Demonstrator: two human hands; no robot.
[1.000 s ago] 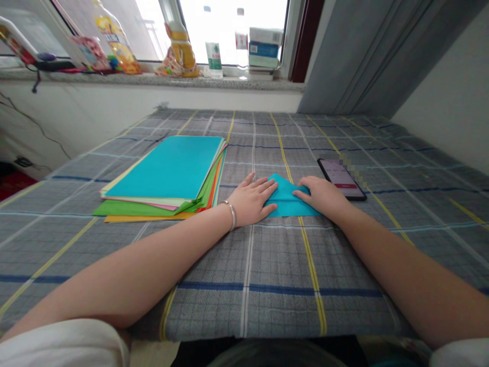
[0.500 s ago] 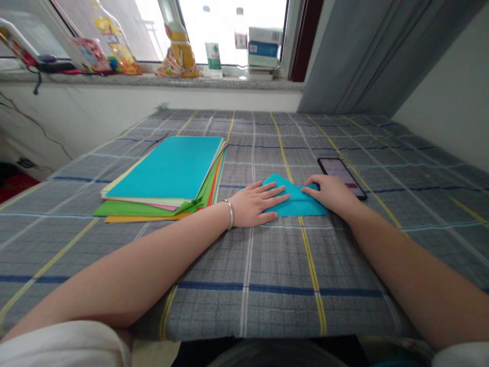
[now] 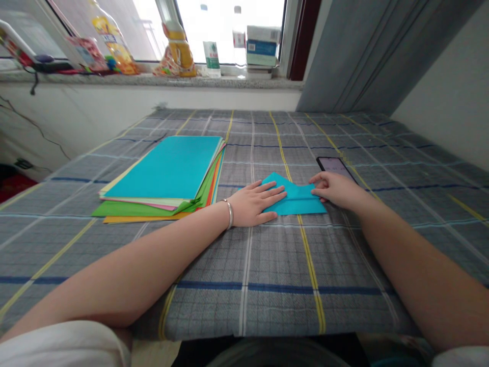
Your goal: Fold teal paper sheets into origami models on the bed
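A folded sheet of blue paper point(image 3: 296, 199) lies on the checked cloth, with a peak at its upper left and a crease running across it. My left hand point(image 3: 255, 204), wearing a silver bracelet, rests flat on the paper's left part with its fingers spread. At the right end of the paper, my right hand point(image 3: 334, 189) has its thumb and index finger closed together on the edge. Part of the sheet's left side is hidden under my left hand.
Left of my hands lies a stack of coloured paper point(image 3: 164, 168), blue on top. A phone point(image 3: 336, 165) sits behind my right hand, partly covered by it. Bottles, a box point(image 3: 262, 46) and other items stand on the windowsill point(image 3: 229, 83) beyond the checked cloth point(image 3: 282, 255).
My right hand has slid a little to the right along the paper to its right end, covering more of the phone. My left hand stays in place on the paper.
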